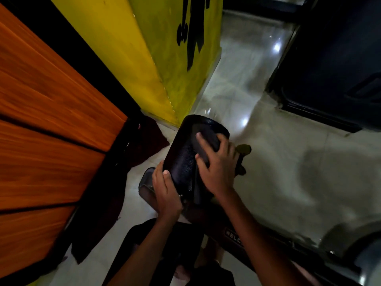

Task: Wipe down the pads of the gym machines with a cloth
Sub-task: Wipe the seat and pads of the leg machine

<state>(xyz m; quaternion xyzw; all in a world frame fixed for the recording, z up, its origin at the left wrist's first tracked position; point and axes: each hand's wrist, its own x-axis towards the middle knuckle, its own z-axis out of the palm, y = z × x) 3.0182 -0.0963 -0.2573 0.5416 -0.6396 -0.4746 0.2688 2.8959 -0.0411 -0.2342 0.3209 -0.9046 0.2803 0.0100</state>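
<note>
A black padded seat pad (182,159) with a grained surface sits in the middle of the view, tilted away from me. My right hand (216,168) presses a dark cloth (206,141) flat against the pad's right side, fingers spread over it. My left hand (165,190) grips the pad's near left edge, thumb on top. The cloth's lower end hangs down the pad's near side.
An orange wood-look panel (51,120) with black trim stands at the left. A yellow pillar (160,48) rises behind the pad. Glossy pale floor tiles (288,162) spread to the right. A dark mat (340,69) lies far right. A dark red rag (148,139) lies by the panel.
</note>
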